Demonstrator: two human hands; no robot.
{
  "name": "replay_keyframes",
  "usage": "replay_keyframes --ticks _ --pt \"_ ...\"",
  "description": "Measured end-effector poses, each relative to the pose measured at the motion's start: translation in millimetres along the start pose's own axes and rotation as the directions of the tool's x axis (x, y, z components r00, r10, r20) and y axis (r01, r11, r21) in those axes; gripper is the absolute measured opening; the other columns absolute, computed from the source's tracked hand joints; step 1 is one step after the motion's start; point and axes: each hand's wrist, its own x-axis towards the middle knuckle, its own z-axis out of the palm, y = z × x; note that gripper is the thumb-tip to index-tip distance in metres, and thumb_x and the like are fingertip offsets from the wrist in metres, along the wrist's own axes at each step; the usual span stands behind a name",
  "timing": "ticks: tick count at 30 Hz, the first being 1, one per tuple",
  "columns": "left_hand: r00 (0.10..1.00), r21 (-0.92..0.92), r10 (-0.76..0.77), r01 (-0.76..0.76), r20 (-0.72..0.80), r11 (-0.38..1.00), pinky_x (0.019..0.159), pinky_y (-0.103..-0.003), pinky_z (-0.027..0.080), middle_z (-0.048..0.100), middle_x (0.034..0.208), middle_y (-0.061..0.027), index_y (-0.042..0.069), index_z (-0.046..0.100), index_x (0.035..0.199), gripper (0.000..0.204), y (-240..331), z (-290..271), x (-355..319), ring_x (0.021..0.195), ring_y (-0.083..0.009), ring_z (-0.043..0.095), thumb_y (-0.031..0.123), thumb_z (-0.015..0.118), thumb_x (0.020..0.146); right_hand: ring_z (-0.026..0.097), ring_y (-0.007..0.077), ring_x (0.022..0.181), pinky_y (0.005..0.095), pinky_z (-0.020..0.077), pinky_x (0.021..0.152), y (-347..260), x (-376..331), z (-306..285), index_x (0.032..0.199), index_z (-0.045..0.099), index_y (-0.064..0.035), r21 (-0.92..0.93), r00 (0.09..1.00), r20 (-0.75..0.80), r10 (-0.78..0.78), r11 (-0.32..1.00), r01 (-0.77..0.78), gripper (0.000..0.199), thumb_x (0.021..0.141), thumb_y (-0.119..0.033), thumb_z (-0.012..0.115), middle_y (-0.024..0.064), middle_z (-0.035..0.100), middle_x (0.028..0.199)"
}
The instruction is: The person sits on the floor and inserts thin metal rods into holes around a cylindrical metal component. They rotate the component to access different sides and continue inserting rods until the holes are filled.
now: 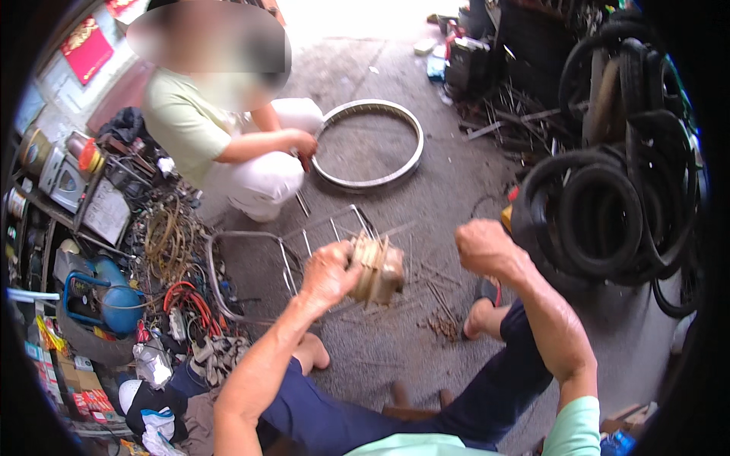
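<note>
My left hand (331,270) grips a wheel hub (372,272), a thick, ridged, tan metal piece held up in front of me between my knees. A few thin spokes seem to stand out from it, partly blurred. Off to the right, my right hand (487,246) is raised and closed, apart from the hub; whatever its fingers hold is hidden. Loose spokes (439,301) lie on the floor below, beside a small heap of brown, rusty bits (441,327). Beyond, a bare wheel rim (368,185) rests on the ground.
Across from me at the left, another person (182,121) squats, one hand near the rim. A metal tube frame (220,304) lies on the floor. Tools, wires and a blue round machine (118,300) crowd the left side. Black tyres (536,228) and scrap metal fill the right.
</note>
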Motion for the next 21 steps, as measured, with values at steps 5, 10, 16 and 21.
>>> replay_keyframes --ticks 5,10,16,21 --pt "0.993 -0.084 -0.090 0.095 0.071 0.992 0.067 -0.039 0.052 0.065 0.082 -0.0164 -0.003 0.067 0.100 0.026 4 -7 -16 0.072 -0.0301 0.066 0.009 0.068 0.078 0.069 0.0360 0.073 0.0424 0.0536 0.069 -6 -22 -7 0.087 0.063 0.0045 0.429 0.996 -0.089 0.000 0.903 0.038 0.021 0.087 -0.014 0.052 0.0239 0.066 0.072" --pt "0.999 -0.099 -0.026 0.030 0.041 0.995 0.062 -0.029 0.051 0.062 0.077 -0.0077 -0.001 0.069 0.107 0.029 -2 -2 -24 0.066 -0.0145 0.060 0.008 0.072 0.080 0.067 0.0378 0.081 0.0441 0.0517 0.074 -30 -31 0 0.092 0.060 0.0051 0.599 0.992 0.071 -0.100 0.800 0.038 0.024 0.090 -0.017 0.051 0.0230 0.066 0.081" --pt "0.996 -0.107 -0.050 0.057 0.069 0.993 0.064 -0.032 0.051 0.063 0.078 -0.0098 -0.001 0.069 0.107 0.030 -2 -5 -25 0.068 -0.0187 0.062 0.009 0.072 0.079 0.067 0.0393 0.077 0.0466 0.0517 0.074 -64 -22 22 0.091 0.056 0.0039 0.639 0.975 0.043 -0.216 0.757 0.139 0.023 0.091 -0.018 0.048 0.0217 0.065 0.074" --pt "0.999 -0.084 -0.004 0.008 0.049 0.996 0.065 -0.038 0.053 0.065 0.082 -0.0138 0.000 0.068 0.106 0.029 -3 -5 -25 0.071 -0.0283 0.066 0.010 0.072 0.079 0.067 0.0366 0.071 0.0452 0.0520 0.067 -77 -24 39 0.093 0.049 0.0021 0.604 0.966 0.058 -0.252 0.780 0.167 0.019 0.094 -0.016 0.046 0.0189 0.065 0.069"
